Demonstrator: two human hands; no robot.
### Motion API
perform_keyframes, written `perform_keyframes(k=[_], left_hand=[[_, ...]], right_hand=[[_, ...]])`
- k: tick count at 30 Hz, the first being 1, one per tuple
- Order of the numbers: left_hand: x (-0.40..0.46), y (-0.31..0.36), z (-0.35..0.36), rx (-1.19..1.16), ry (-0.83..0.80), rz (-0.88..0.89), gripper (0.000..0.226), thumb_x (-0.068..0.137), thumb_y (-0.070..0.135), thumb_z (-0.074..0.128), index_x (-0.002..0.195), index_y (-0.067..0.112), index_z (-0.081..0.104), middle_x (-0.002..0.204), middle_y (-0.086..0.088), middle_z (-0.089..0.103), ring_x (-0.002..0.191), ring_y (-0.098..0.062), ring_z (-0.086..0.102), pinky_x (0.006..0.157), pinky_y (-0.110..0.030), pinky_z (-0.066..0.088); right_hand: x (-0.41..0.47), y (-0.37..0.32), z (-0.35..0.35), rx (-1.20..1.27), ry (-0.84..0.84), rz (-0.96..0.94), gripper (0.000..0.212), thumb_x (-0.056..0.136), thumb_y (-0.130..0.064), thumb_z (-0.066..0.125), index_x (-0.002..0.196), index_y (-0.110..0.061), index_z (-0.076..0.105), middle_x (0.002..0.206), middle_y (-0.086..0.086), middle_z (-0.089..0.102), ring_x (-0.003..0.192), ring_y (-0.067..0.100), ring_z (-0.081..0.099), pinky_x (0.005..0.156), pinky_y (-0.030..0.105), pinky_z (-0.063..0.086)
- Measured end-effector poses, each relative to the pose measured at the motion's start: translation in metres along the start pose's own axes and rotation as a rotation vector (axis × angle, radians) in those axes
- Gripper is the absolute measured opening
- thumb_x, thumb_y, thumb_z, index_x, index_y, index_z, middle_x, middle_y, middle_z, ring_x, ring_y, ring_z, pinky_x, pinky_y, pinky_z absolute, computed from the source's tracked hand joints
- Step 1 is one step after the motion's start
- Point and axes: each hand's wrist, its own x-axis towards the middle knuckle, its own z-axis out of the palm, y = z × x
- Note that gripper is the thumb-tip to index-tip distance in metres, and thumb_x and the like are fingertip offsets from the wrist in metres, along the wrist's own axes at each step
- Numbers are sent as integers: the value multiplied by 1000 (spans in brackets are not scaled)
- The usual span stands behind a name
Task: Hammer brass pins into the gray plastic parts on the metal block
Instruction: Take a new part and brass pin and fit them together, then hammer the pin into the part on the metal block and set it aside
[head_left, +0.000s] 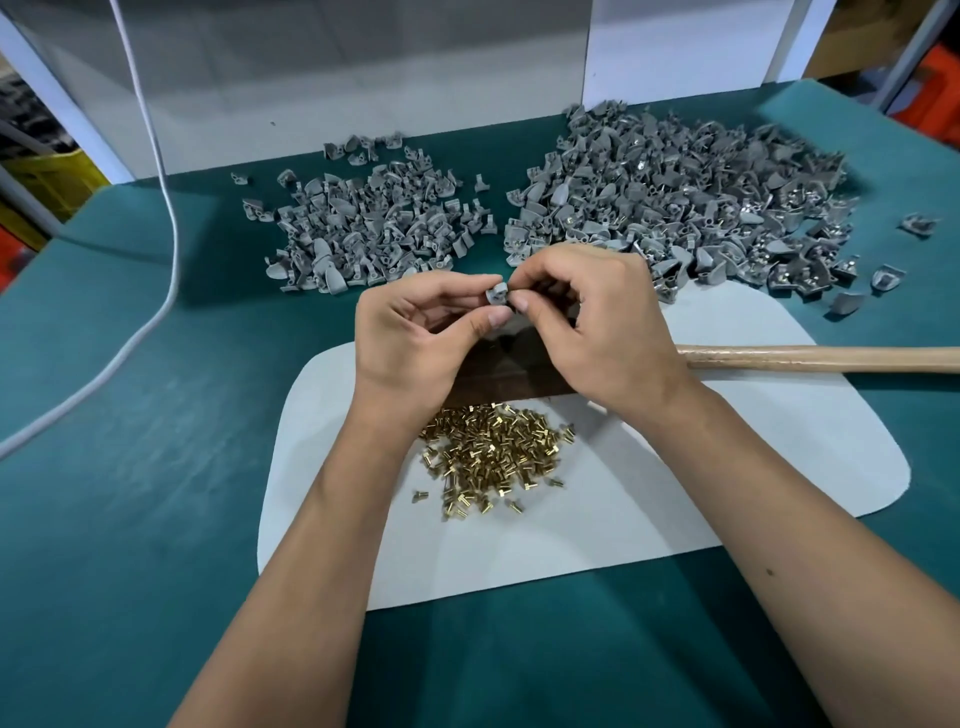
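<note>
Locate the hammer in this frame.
Only its wooden handle shows in the head view, lying on the right across the white mat, running off the right edge from behind the right hand.

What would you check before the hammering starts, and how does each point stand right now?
1. Gray part held: ok, pinched between left hand and right hand.
2. Brass pin seated in the part: cannot tell, fingers hide it.
3. Part set on the metal block: not ok, it is above the block.
4. Hammer in hand: not ok, its handle lies on the table.
5. Brass pins in supply: ok, heaped on the white mat.
</note>
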Motion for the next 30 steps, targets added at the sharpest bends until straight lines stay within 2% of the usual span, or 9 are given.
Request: perform_keyframes(k=[3,9,16,20,23,24,26,28,30], left_hand=[[0,-1,0,-33,-7,-15,38,75,-10,81,111,1,72,92,-14,77,81,-21,76,81,-33,63],[-1,-2,1,-51,-2,-56,34,75,-10,82,102,8,75,84,1,79,77,-14,76,76,-24,61],[-1,-2,-1,-29,-8,-49,30,76,-8,82,103,2,75,86,-4,79,77,-16,76,77,-26,61],[-1,-2,0,98,-2,-38,29,78,-1,85,105,5,76,87,-12,76,81,-15,74,83,-29,61],[-1,-5,0,321,6,-16,22,78,11,88,98,17,79,99,0,74,98,-4,69,94,-25,55],[0,-6,-1,382,14,-28,21,78,15,88,96,20,80,104,2,74,109,-4,65,100,-25,51],[3,-8,-3,421,25,-85,20,78,19,89,93,25,79,111,8,74,123,-9,58,109,-28,43],[4,-9,-4,367,26,-168,18,77,17,89,91,25,80,113,9,75,123,-12,60,111,-34,44],[4,-7,-4,307,19,-246,16,78,16,88,88,25,81,116,6,74,119,-8,64,106,-32,48]], right_hand=[[0,-1,0,4,5,21,3,89,-11,72,91,-11,75,85,-4,71,79,7,62,74,8,42],[-2,-5,2,-7,-11,52,5,88,-6,72,88,-10,74,81,-5,69,75,8,61,73,9,44],[-1,-10,1,-1,-43,76,4,88,-7,72,88,-10,75,82,-4,70,76,10,62,72,15,47],[9,-10,-17,23,-168,123,12,96,-18,68,97,-14,79,85,-7,73,78,7,65,75,22,49],[20,4,-45,-40,-211,213,14,99,-24,65,94,-21,77,81,-11,72,73,1,63,65,20,45],[23,11,-56,-119,-272,247,12,98,-23,66,91,-23,76,81,-12,72,73,-1,63,65,19,45],[27,27,-76,-320,-503,301,11,93,-20,72,85,-27,74,82,-10,74,75,0,64,67,22,50],[25,40,-88,-447,-762,367,5,85,-24,79,82,-25,75,78,-10,75,73,6,67,71,31,57],[20,47,-90,-466,-884,388,12,79,-28,84,87,-23,77,77,-10,74,75,10,69,76,37,58]])
